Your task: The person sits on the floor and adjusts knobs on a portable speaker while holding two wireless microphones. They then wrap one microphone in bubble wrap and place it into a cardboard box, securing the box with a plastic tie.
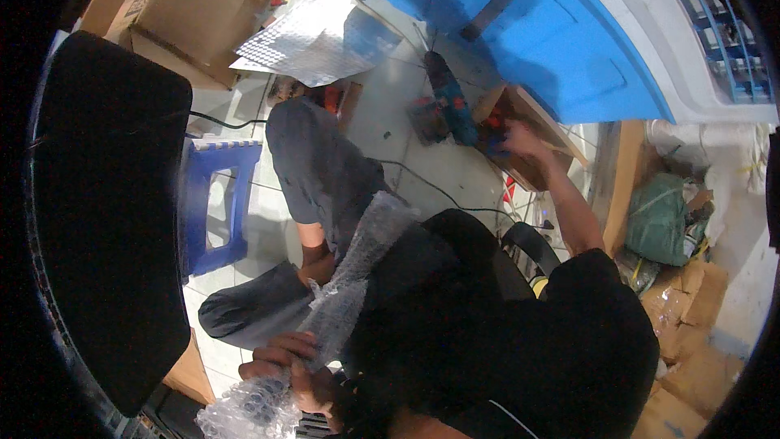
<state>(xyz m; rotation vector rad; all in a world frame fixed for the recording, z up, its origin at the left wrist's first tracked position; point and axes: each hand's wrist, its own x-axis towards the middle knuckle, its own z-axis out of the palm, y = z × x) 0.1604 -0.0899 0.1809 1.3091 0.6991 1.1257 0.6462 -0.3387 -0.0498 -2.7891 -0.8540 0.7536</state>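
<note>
At the lower left, my left hand [288, 370] is closed round a long strip of clear bubble wrap [353, 276]. Its upper end lies across my lap, and a bunched part bulges below the fist. Up and to the right, my right hand [524, 145] reaches into a small open cardboard box [544, 118] among red and blue items too blurred to name. The fingers of that hand are partly hidden and smeared. Left of the box, a dark teal and black power drill [453, 102] lies on the tiled floor.
Silvery patterned sheets [321, 36] lie near a big cardboard box [199, 12]. A blue stool [215, 203] stands beside a large black panel [110, 219]. A blue curved panel [561, 24] spans the top. Cables cross the floor; a green bag [658, 219] and crumpled cardboard [691, 333] lie right.
</note>
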